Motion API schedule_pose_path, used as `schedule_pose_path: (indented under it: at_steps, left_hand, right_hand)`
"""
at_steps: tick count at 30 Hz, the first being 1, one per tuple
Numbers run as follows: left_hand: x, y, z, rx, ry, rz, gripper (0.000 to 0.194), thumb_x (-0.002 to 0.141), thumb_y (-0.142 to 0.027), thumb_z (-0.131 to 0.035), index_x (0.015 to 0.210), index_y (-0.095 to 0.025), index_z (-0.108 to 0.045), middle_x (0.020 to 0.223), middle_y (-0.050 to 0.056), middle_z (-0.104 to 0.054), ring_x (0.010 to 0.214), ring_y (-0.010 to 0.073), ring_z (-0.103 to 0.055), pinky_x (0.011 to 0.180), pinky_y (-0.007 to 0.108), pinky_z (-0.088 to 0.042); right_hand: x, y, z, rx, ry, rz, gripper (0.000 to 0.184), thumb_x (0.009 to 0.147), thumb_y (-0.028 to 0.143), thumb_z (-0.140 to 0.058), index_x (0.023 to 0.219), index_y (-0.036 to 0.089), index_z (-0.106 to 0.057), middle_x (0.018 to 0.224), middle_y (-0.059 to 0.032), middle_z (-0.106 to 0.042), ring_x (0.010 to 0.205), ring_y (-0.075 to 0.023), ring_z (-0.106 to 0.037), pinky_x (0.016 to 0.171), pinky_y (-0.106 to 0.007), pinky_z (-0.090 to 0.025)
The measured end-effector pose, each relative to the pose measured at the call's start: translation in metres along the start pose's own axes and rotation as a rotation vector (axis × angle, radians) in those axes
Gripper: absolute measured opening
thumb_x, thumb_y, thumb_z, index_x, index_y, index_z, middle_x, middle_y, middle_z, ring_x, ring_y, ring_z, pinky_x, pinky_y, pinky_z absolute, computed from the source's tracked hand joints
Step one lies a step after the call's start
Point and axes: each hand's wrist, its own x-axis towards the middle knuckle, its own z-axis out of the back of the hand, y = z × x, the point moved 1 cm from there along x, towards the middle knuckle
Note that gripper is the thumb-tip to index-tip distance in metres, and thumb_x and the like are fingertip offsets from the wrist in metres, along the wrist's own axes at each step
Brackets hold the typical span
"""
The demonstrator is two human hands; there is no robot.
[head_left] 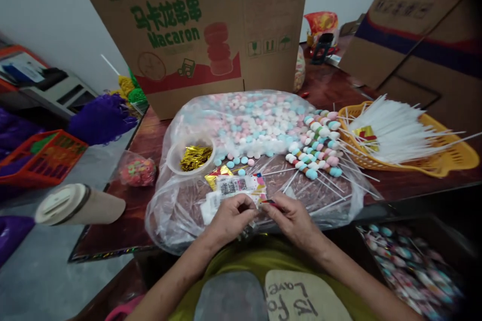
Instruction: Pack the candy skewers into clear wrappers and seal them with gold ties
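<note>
My left hand (234, 216) is closed, thumb and index finger pinched together. Close beside it, my right hand (292, 218) is also in a pinch, with a small dark-red piece (271, 203) showing at its fingertips. Whatever lies between the two hands is too small to make out. Just beyond them are printed packets (239, 186) and a gold-and-red card (218, 175) on the clear plastic bag (173, 210). Farther back, the bag holds pastel candies (248, 125). Candy skewers (318, 148) on white sticks lie to the right.
A tub (171, 158) holds gold twist ties (196, 157). At right sits a yellow basket (448, 163) of white sticks (391, 130). A cup (81, 204) stands at left, near a bag of colourful pieces (138, 169). Behind rises a tall carton (188, 60). Skewers (406, 266) fill a lower box.
</note>
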Motion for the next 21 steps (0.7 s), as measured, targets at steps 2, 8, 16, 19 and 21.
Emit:
schedule_pose_path:
  at_steps: [2,8,16,19,21]
  left_hand:
    - [0.004,-0.008,0.005,0.098,0.063,-0.064,0.018,0.075,-0.029,-0.055,0.064,-0.014,-0.055,0.06,-0.002,-0.053,0.059,0.0103,-0.046,0.058,0.021,-0.035]
    - [0.001,-0.016,0.008,0.353,0.102,-0.066,0.019,0.078,-0.037,-0.053,0.081,-0.018,-0.056,0.069,-0.001,-0.056,0.064,0.0132,-0.048,0.058,0.023,-0.033]
    - [0.0,-0.007,-0.018,0.204,-0.073,-0.081,0.021,0.075,-0.032,-0.057,0.063,-0.016,-0.051,0.058,-0.002,-0.051,0.057,0.0108,-0.045,0.057,0.022,-0.034]
    - [0.004,-0.008,-0.011,0.203,-0.017,-0.12,0.024,0.077,-0.033,-0.053,0.061,-0.016,-0.051,0.055,-0.003,-0.048,0.054,0.0096,-0.041,0.055,0.021,-0.033]
    - [0.006,-0.009,-0.005,0.19,0.052,-0.104,0.027,0.08,-0.034,-0.049,0.06,-0.016,-0.05,0.054,-0.003,-0.046,0.053,0.009,-0.039,0.053,0.021,-0.032]
  right_hand:
    - [0.0,0.003,0.006,0.036,0.036,-0.01,0.015,0.085,0.029,-0.048,0.076,0.017,-0.052,0.072,0.0,-0.05,0.067,-0.0129,-0.047,0.059,-0.023,-0.037]
    - [0.0,0.001,0.007,-0.022,-0.054,-0.012,0.02,0.085,0.027,-0.046,0.067,0.019,-0.046,0.061,0.0021,-0.047,0.057,-0.0108,-0.043,0.053,-0.022,-0.033]
    - [-0.003,-0.014,0.004,0.125,-0.138,-0.164,0.037,0.086,0.04,-0.042,0.057,0.02,-0.035,0.052,0.0047,-0.031,0.051,-0.0097,-0.031,0.048,-0.023,-0.026]
    - [0.003,-0.014,0.014,0.288,-0.069,-0.208,0.034,0.085,0.044,-0.044,0.062,0.019,-0.041,0.058,0.0041,-0.036,0.054,-0.0098,-0.034,0.05,-0.022,-0.03]
    - [0.007,-0.012,0.02,0.411,0.072,-0.198,0.026,0.081,0.043,-0.052,0.074,0.018,-0.049,0.067,0.0023,-0.045,0.062,-0.011,-0.041,0.056,-0.022,-0.035]
